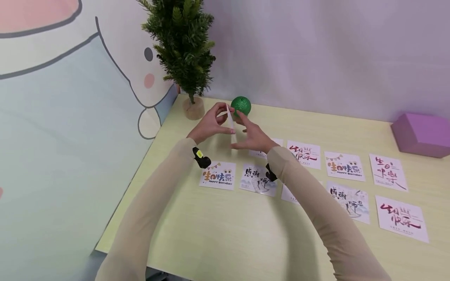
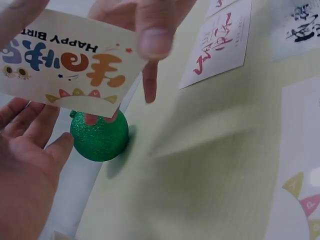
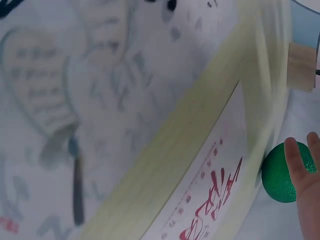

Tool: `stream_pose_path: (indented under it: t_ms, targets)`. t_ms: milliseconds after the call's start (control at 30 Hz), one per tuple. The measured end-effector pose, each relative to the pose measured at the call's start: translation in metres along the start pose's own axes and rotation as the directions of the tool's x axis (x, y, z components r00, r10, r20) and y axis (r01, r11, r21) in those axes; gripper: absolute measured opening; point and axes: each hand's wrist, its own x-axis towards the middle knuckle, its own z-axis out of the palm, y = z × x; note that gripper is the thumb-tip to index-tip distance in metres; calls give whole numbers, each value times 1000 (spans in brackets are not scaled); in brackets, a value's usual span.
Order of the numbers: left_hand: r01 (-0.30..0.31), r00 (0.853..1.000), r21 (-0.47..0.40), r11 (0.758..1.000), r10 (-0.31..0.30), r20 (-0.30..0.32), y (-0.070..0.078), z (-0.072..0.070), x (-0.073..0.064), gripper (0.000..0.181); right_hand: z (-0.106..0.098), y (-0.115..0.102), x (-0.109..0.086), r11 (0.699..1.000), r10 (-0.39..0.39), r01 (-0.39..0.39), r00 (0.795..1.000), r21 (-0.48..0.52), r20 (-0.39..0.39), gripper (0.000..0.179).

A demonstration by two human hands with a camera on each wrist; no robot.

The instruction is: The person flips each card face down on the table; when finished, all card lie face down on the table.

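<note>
A white birthday card (image 2: 70, 65) with colourful lettering is held up in the air between both hands, seen almost edge-on in the head view. My left hand (image 1: 208, 124) grips it, with its thumb on one side and fingers passing behind it. My right hand (image 1: 254, 134) holds the card's other side: its thumb overlaps a corner, and fingertips show past the far edge. Just behind the hands sits a shiny green ball (image 1: 241, 104). In the right wrist view, fingers (image 3: 298, 175) appear in front of that ball; the held card is not visible there.
Two rows of greeting cards lie on the pale table (image 1: 218, 230), including a birthday card (image 1: 217, 176) and a grey-toned card (image 1: 258, 180). A small artificial tree (image 1: 186, 50) on a wooden base stands at the back left. A purple box (image 1: 422, 134) stands far right.
</note>
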Motion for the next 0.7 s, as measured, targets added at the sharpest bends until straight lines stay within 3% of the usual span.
stream_pose_path:
  t_ms: [167, 267, 367, 433, 467, 533, 633, 700]
  targets:
    - [12, 1000, -65, 998, -13, -15, -6, -4, -3, 77, 4, -6, 3, 994, -59, 63, 997, 95, -41, 105]
    - [21, 998, 13, 1000, -20, -53, -11, -11, -7, 86, 3, -7, 4, 996, -73, 74, 997, 43, -33, 96]
    - [35, 997, 208, 977, -19, -80, -19, -21, -12, 93, 4, -2, 4, 994, -64, 64, 998, -83, 7, 84]
    - [32, 998, 388, 921, -7, -65, -27, -28, -13, 88, 6, 3, 5, 983, -34, 41, 998, -180, 44, 77]
    - [28, 999, 475, 880, -7, -46, -31, -31, -13, 83, 7, 5, 6, 973, -14, 28, 998, -227, 63, 74]
    - [22, 1000, 638, 770, -24, -6, -40, -36, -13, 71, 10, 9, 8, 951, 25, 6, 995, -309, 96, 71]
    - [39, 994, 770, 637, -102, 33, -51, -40, -14, 58, 14, 9, 11, 913, 70, -9, 989, -408, 134, 68]
    - [61, 986, 808, 586, -159, 40, -55, -40, -15, 55, 17, 7, 14, 887, 82, 0, 984, -463, 157, 66]
